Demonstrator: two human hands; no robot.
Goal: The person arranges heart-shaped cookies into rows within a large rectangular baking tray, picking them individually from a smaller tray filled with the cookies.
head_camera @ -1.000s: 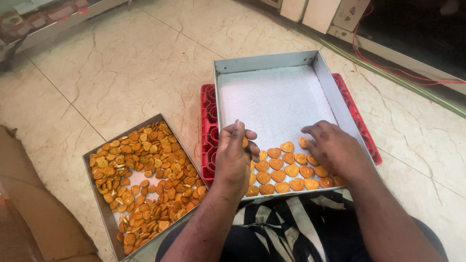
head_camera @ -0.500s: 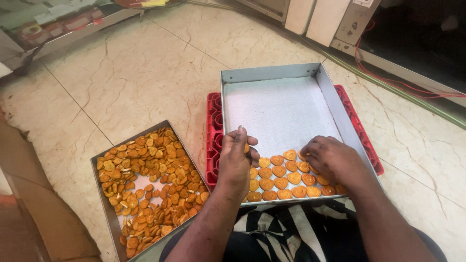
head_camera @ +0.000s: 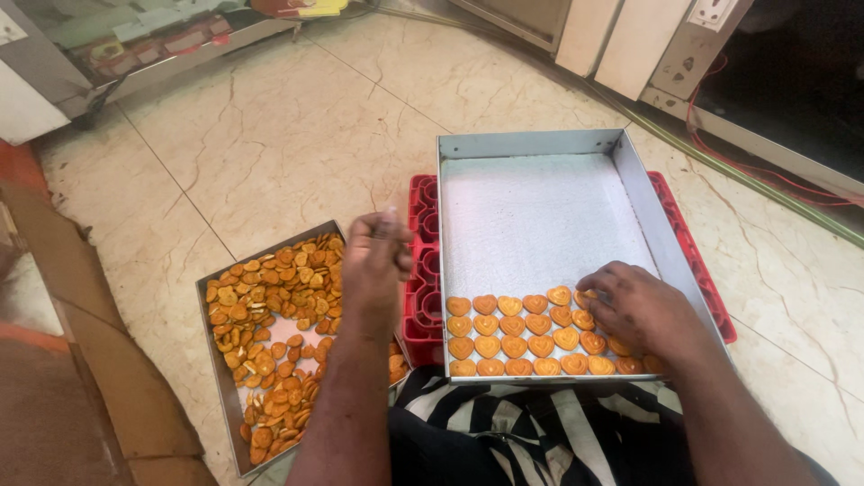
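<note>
A large metal tray (head_camera: pixel 540 144) rests on a red plastic crate (head_camera: pixel 421 270) on the floor. Heart-shaped orange biscuits (head_camera: pixel 513 342) lie in neat rows along its near edge. My right hand (head_camera: pixel 634 306) lies flat on the right end of those rows, fingers touching the biscuits. My left hand (head_camera: pixel 373 261) hovers in the air over the gap between the crate and a smaller metal tray (head_camera: pixel 225 396) heaped with loose heart biscuits (head_camera: pixel 270 315). Its fingers are curled inward; whether it holds anything is hidden.
The floor is pale marble tile (head_camera: pixel 270 144). A brown cardboard sheet (head_camera: pixel 81 360) lies at the left. Cables (head_camera: pixel 747 171) run along the floor at the back right. Striped black-and-white cloth (head_camera: pixel 540 432) covers my lap under the tray's near edge.
My left hand has lifted off the biscuit rows in the large tray and moved left toward the small tray. My right hand stays on the rows' right end.
</note>
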